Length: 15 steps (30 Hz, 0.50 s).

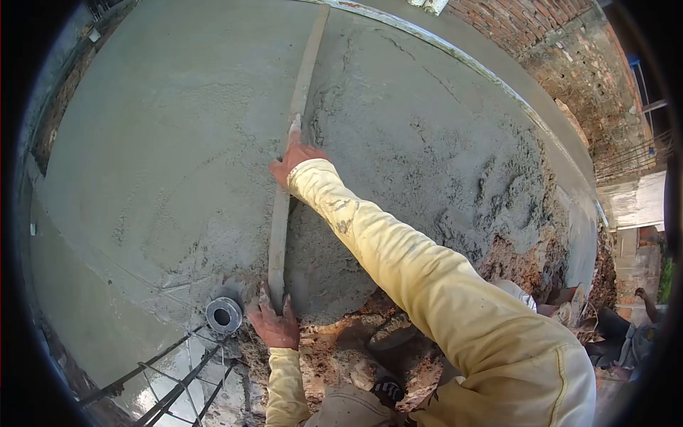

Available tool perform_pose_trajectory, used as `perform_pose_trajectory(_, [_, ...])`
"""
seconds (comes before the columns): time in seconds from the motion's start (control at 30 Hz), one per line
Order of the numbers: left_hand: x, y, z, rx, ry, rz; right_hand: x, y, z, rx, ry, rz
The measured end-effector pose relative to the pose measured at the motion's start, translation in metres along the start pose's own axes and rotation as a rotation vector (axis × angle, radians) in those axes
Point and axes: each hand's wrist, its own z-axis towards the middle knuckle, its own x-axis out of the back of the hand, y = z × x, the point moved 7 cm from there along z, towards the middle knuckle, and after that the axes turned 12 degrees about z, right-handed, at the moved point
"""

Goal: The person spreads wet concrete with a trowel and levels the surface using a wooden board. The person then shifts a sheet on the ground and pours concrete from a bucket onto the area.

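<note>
A long, narrow straightedge (pixel 279 235), coated in grey, lies across wet concrete (pixel 163 135). My right hand (pixel 295 155) grips its middle, with one finger stretched along it. My left hand (pixel 273 324) holds the near end between thumb and fingers. To the left of the straightedge the concrete looks fairly smooth; on the right it is rough and lumpy (pixel 434 171). Just left of my left hand stands a grey pipe end (pixel 224 315) with a round opening. Both my sleeves are yellow and stained.
Tied steel rebar (pixel 174 388) juts out at lower left. A pale edge strip (pixel 455 51) curves along the far right side of the concrete. Beyond it is a brick wall (pixel 512 25). Reddish broken soil (pixel 519 260) borders the concrete; another person (pixel 629 341) is at far right.
</note>
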Motion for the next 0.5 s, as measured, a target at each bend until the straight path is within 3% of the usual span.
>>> perform_pose_trajectory(0.13, [-0.005, -0.010, -0.020, 0.021, 0.083, 0.067, -0.021, -0.042, 0.037, 0.088, -0.018, -0.068])
perform_pose_trajectory(0.23, [-0.013, -0.007, -0.014, 0.185, -0.095, 0.035, -0.029, -0.040, 0.063, 0.081, 0.011, -0.159])
perform_pose_trajectory(0.33, [-0.026, -0.015, -0.003, 0.160, -0.175, 0.066, -0.028, -0.020, 0.097, 0.115, 0.015, -0.242])
perform_pose_trajectory(0.5, [-0.025, 0.019, 0.029, 0.042, -0.103, 0.035, 0.020, 0.016, 0.105, -0.047, 0.115, -0.242])
